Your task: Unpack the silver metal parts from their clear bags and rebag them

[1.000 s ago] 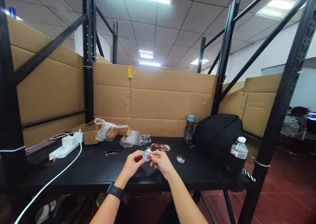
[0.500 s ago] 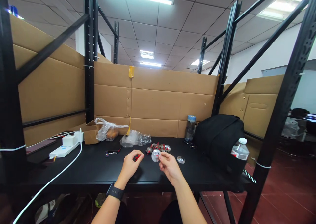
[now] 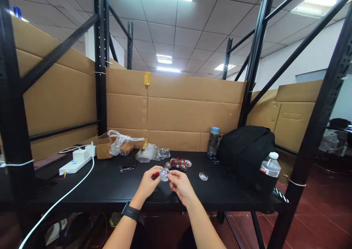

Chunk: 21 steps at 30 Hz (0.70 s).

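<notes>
My right hand [image 3: 181,186] pinches a clear round disc [image 3: 164,174] with a red spot at its centre, held upright above the black table. My left hand [image 3: 150,182], a dark watch on its wrist, is closed on a small red piece [image 3: 155,175] just left of the disc. The fingers hide most of that piece, so its kind cannot be made out. Behind the hands lies a heap of similar round discs [image 3: 181,163] with red parts. A single clear disc [image 3: 203,176] rests flat on the table, to the right of my right hand.
At the back stand a blue-capped bottle [image 3: 213,142] and a black backpack [image 3: 246,155] with a water bottle [image 3: 270,165] at its side. Crumpled clear plastic bags [image 3: 150,153], a small cardboard box [image 3: 103,148] and a white power strip [image 3: 73,166] are further left.
My right hand has brought the clear disc leftward, close against my left hand. Left-hand fingers and the red piece now meet or nearly meet the disc's edge. The view has shifted slightly.
</notes>
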Each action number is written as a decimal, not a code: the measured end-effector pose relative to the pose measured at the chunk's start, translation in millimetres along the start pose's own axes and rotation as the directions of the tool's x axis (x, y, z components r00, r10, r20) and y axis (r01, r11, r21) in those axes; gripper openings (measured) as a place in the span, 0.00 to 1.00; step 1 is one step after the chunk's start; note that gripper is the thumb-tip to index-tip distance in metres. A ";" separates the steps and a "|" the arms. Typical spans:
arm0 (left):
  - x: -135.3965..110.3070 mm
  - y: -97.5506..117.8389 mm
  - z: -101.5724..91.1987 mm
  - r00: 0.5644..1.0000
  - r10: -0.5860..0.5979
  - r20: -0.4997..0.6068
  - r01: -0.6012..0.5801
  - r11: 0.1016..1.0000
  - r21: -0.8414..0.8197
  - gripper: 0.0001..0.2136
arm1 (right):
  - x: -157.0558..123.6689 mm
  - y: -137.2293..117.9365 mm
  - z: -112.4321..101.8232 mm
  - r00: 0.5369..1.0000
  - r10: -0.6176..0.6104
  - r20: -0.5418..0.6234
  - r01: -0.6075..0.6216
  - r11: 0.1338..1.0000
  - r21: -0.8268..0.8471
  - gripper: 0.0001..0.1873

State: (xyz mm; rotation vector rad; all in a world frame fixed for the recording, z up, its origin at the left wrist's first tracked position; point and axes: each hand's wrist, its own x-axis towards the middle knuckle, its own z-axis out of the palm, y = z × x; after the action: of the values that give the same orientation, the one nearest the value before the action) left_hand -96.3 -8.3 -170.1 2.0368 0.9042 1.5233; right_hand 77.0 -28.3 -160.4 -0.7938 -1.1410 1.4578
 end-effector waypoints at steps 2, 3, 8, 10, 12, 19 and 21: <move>-0.1 -2.6 -1.1 0.999 -0.022 -0.033 0.024 0.997 0.068 0.12 | -2.8 -5.0 -2.2 0.999 -0.040 0.031 0.038 0.998 0.044 0.25; -0.2 -3.7 -1.5 0.996 -0.044 -0.080 0.054 0.990 0.129 0.12 | -4.6 -9.5 -7.4 0.996 -0.076 0.040 0.074 0.996 0.056 0.25; -1.4 -5.2 -1.1 0.909 -0.197 -0.368 0.363 0.810 0.461 0.08 | -10.0 -36.9 -79.8 0.927 -0.317 -0.199 0.230 0.903 -0.363 0.25; -1.4 -3.4 1.0 0.891 -0.231 -0.390 0.420 0.746 0.518 0.08 | -9.4 -43.1 -120.9 0.823 -0.449 -0.348 0.148 0.761 -0.632 0.23; -1.0 -0.9 3.6 0.886 -0.254 -0.388 0.445 0.703 0.555 0.07 | -7.5 -45.0 -156.8 0.779 -0.478 -0.406 -0.020 0.629 -0.777 0.18; -1.1 -2.0 5.4 0.867 -0.316 -0.386 0.494 0.646 0.582 0.07 | -3.1 -43.2 -191.7 0.854 -0.346 -0.389 -0.266 0.352 -0.897 0.06; 2.3 5.9 6.1 0.864 -0.287 -0.413 0.471 0.749 0.466 0.09 | -1.1 -47.0 -183.2 0.858 -0.341 -0.383 -0.292 0.288 -0.912 0.06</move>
State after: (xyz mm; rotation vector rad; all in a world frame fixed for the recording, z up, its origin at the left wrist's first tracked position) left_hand -88.7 -10.5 -166.4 1.7848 1.9682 1.4776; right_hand 261.5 11.3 -174.7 -1.8859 -1.5358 0.2094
